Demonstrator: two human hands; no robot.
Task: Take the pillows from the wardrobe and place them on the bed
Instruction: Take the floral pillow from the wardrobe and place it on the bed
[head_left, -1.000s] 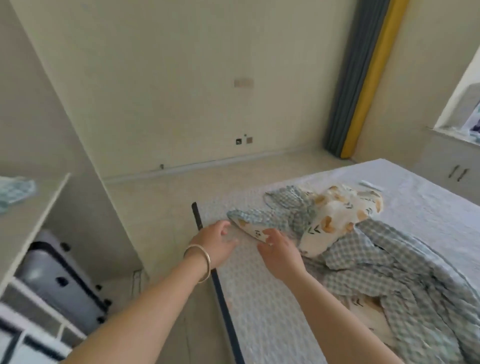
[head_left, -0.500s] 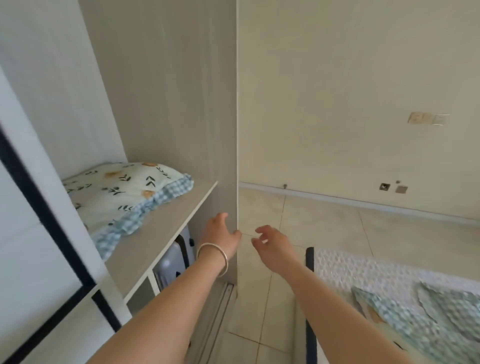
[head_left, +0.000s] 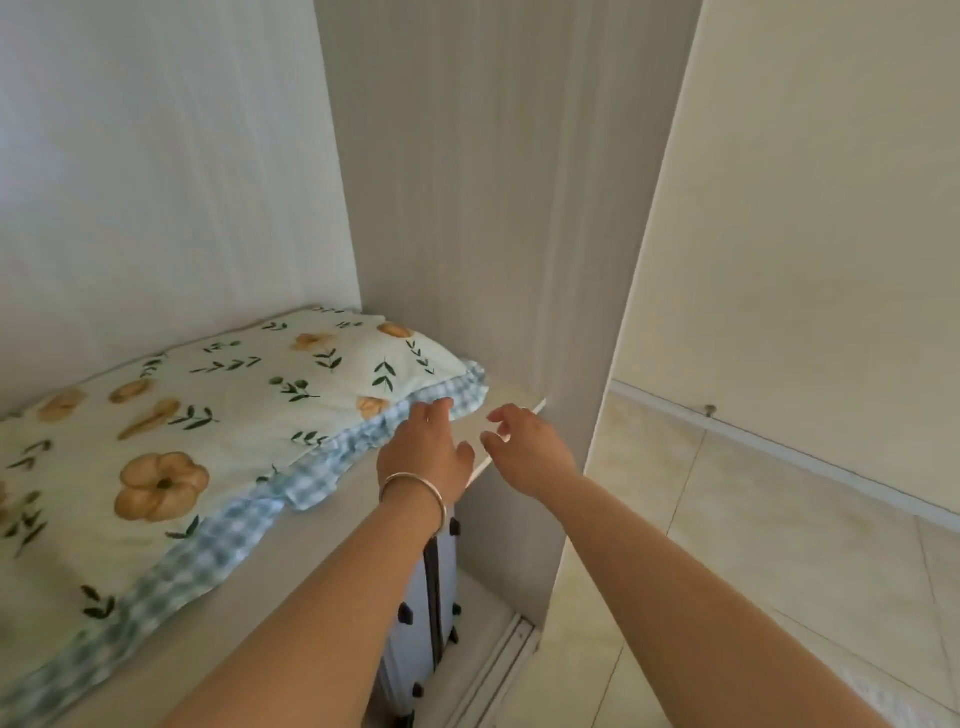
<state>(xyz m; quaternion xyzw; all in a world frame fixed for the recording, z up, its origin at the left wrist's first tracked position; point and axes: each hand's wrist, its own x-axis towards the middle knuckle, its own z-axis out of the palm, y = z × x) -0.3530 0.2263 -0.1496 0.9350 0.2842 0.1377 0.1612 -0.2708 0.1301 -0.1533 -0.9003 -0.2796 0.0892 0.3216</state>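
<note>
From the head camera, the pillow (head_left: 208, 431) lay flat on the wardrobe shelf (head_left: 291, 561), pushed toward the back wall of the wardrobe, with its flowered, leaf-printed face up and its blue checked frill hanging toward the shelf's front edge. My left hand (head_left: 428, 452) reached out over the shelf at the pillow's right end, palm down, fingers loosely spread and holding nothing; the fingertips were at the checked frill near the pillow's corner, though I could not tell whether they touched the cloth. A thin metal bangle (head_left: 415, 493) sat round that wrist. My right hand (head_left: 530, 447) hovered just to the right of the pillow's corner, past the frill, over the bare end of the shelf beside the wardrobe's side panel (head_left: 519, 208). Its fingers were curled partway and apart, gripping nothing. The two hands were close together but not touching. Below the pillow's shelf stood a pale blue suitcase (head_left: 426, 623), upright in the lower part of the wardrobe. To the right of the pillow, beyond the side panel, lay the tiled floor (head_left: 727, 545).
</note>
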